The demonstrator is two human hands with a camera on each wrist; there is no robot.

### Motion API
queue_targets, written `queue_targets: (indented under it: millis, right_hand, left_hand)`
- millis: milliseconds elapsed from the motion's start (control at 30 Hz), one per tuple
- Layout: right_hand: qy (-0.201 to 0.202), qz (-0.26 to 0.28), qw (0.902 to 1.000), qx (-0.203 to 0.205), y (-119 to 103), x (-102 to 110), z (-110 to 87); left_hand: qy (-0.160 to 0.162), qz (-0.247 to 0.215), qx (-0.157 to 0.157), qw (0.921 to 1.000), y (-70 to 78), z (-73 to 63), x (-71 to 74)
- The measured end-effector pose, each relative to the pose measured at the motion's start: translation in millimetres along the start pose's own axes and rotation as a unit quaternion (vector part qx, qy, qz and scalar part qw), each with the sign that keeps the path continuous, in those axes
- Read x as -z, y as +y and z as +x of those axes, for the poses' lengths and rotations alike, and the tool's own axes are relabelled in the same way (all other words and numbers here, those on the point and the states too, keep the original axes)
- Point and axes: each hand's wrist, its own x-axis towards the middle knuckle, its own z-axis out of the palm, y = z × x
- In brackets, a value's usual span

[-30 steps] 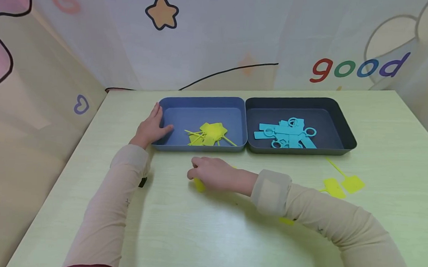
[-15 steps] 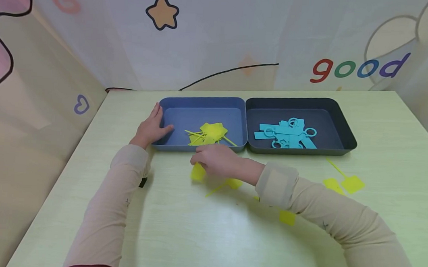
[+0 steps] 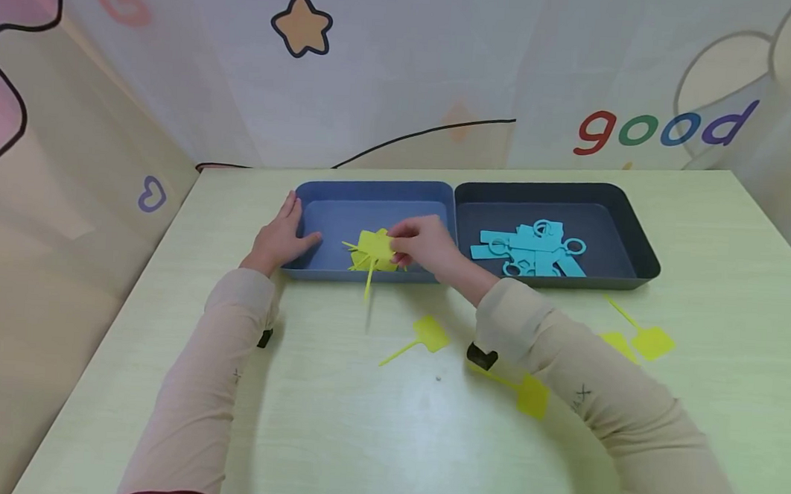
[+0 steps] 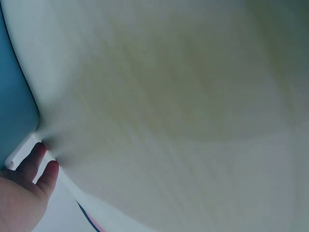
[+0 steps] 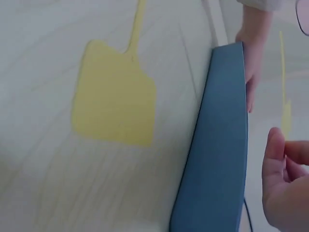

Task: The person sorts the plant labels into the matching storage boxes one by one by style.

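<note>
My right hand (image 3: 425, 242) pinches a flat yellow tag (image 3: 378, 248) by its square end, above the blue tray (image 3: 344, 208). The tag's thin stem points down toward me, past the tray's front wall. Several more yellow tags (image 3: 361, 260) lie piled in that tray, partly hidden by the held one. My left hand (image 3: 278, 237) rests against the tray's left end, fingers straight and thumb over the rim. In the right wrist view the held tag (image 5: 286, 116) stands edge-on above thumb and finger. The left wrist view catches only fingers (image 4: 47, 179) beside the tray.
A black tray (image 3: 611, 240) with several cyan ringed tags (image 3: 533, 243) adjoins the blue one. On the table lie a yellow tag (image 3: 433, 334) in front, another (image 3: 532, 397) partly under the right sleeve, and two (image 3: 652, 342) at right. A printed cloth backs the table.
My right hand has lifted a yellow tag from the table and carried it up and forward over the blue tray. The left hand has stayed in place.
</note>
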Motion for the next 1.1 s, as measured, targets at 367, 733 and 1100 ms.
queue_targets:
  millis: [367,733,1100]
  right_hand:
    - [0.128,0.148,0.9728,-0.124,9.3,-3.1,24.2]
    - [0.175,0.082,0.9715,-0.137,21.1,-10.1,37.9]
    - [0.175,-0.006,0.9755,-0.133,19.4,-14.9,36.3]
  left_hand:
    - [-0.004,0.005,-0.001,1.0,2.0,-2.9,3.7]
    - [-0.004,0.003,-0.004,1.0,2.4,-2.3,3.1]
    - [-0.007,0.002,0.0,1.0,2.6,-3.1,3.2]
